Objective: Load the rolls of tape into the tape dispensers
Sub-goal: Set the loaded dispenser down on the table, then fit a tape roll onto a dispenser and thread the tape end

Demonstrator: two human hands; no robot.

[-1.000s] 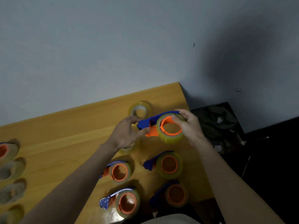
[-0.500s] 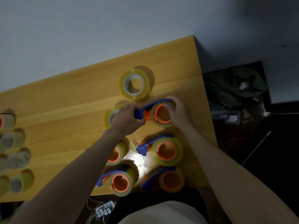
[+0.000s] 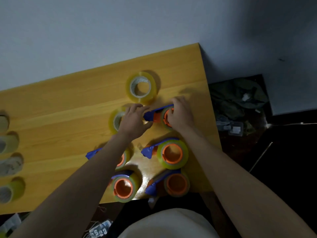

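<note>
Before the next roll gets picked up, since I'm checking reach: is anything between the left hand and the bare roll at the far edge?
Nothing visible blocks it. The left hand rests on the dispenser alongside the right hand; the bare roll lies beyond, only open table between.

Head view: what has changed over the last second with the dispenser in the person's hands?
The loaded dispenser, held up off the table a second ago, has come down to the table, joining the group of loaded ones. Left hand still grips its blue end, right hand the roll. The bare tape roll behind and four loaded dispensers nearer the person have stayed put.
</note>
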